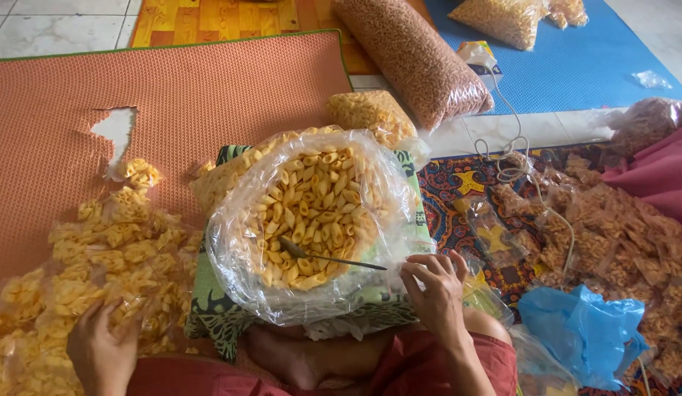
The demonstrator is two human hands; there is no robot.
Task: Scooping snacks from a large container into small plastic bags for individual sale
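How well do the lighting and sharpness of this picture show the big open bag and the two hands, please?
Head view: soft, even daylight with only faint shadows; white glare streaks on the clear plastic of the big open bag; the right hand is sharp; the left hand looks slightly soft near the frame edge; the small packets blur together a little.

I see a pale tiled floor (33, 29) carrying everything. An orange mat (209, 88) covers its left half, with 1 torn hole near the mat's left edge and a heap of small packed yellow snack bags (99, 257) along its near left corner. A blue mat (575, 66) lies toward the far right corner, bearing 1 long bag of reddish snacks (421, 59). A patterned cloth (458, 198) spreads at the near right under brownish snack packets (612, 235).
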